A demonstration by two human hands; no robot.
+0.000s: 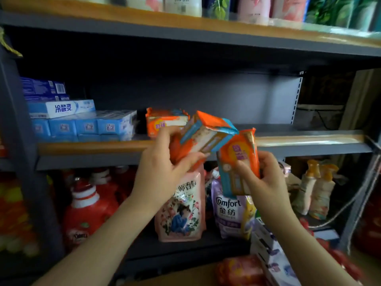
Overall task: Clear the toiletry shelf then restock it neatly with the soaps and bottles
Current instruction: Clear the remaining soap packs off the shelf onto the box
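Grey metal shelving unit with orange-edged boards [94,146] across whole view. Middle shelf bare from centre toward 3 o'clock.

Stack of blue and white toothpaste boxes [82,123] at 9 o'clock on middle shelf, flat, packed side by side.

Red detergent bottles with white collars [86,211] at 8 o'clock, lower shelf.

Pink floral refill pouch [181,211] at 6 o'clock, upright; purple Comfort refill pouch [228,215] just beside it toward 5 o'clock.

Cream trigger spray bottles [317,188] at 4 o'clock, lower shelf.

Row of pastel bottles [253,9] at 12 o'clock, top shelf, blurred.

Left hand [162,172] at centre, fingers and thumb curled round orange and teal wrapped soap pack [206,135], tilted, in front of middle shelf edge.

Right hand [266,180] toward 4 o'clock of centre, thumb and fingers gripping second orange soap pack [239,162], roughly upright, top corner touching first pack.

Third orange soap pack [165,120] on middle shelf at 11 o'clock of the hands, just right of toothpaste boxes.
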